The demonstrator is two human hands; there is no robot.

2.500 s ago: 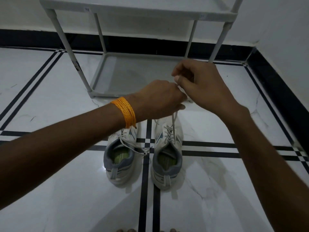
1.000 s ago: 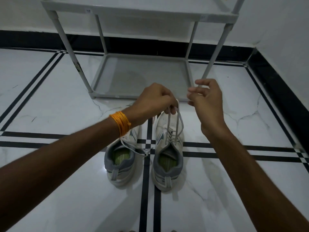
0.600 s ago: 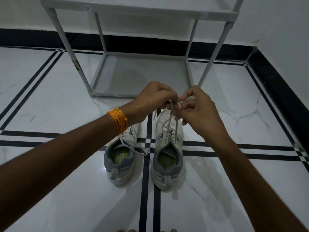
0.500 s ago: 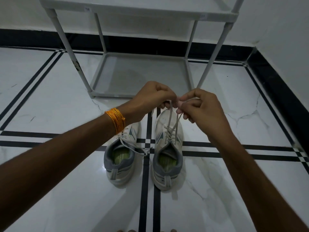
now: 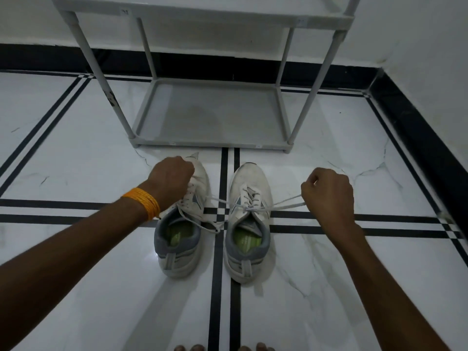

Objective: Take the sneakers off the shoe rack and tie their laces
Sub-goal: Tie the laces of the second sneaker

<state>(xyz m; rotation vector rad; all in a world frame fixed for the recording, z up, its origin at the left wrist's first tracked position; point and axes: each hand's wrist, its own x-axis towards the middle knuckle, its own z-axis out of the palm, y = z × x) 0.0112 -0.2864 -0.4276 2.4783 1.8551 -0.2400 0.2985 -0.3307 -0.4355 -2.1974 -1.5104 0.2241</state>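
On the white tiled floor [image 5: 76, 153] before the grey shoe rack [image 5: 210, 115], I see both sneakers side by side, heels toward me. My left hand [image 5: 171, 179] and right hand [image 5: 328, 192] are each fisted on a lace of the right sneaker [image 5: 249, 221], stretched sideways, the left one crossing over the left sneaker [image 5: 186, 224].
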